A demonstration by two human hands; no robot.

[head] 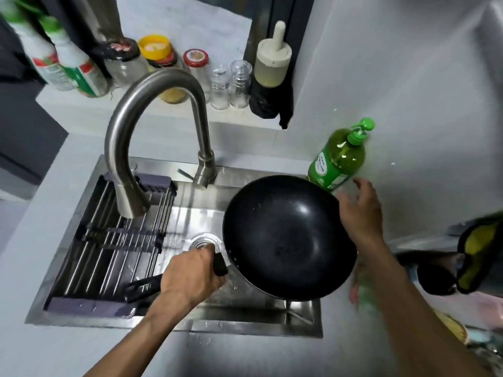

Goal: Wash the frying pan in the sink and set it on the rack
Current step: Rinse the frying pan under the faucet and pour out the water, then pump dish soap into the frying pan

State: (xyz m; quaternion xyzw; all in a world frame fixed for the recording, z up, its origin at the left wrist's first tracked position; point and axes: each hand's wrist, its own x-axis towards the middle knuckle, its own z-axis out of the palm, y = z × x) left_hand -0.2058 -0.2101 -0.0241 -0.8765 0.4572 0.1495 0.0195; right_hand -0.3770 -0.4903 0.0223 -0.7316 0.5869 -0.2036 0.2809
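Note:
A black frying pan [288, 238] is held over the right half of the steel sink [245, 317], its bowl facing up. My left hand [190, 276] grips its black handle near the drain. My right hand [359, 210] hovers at the pan's far right rim with fingers spread and relaxed, just below a green dish soap bottle [340, 156]. A roll-up rack [114, 243] of metal rods covers the sink's left half.
A curved steel faucet [152, 126] arches over the rack with its spout above it. Jars and bottles [152, 63] line the back ledge. A yellow and black cloth [479, 257] hangs at the right edge. A round drain strainer [201, 240] sits in the sink floor.

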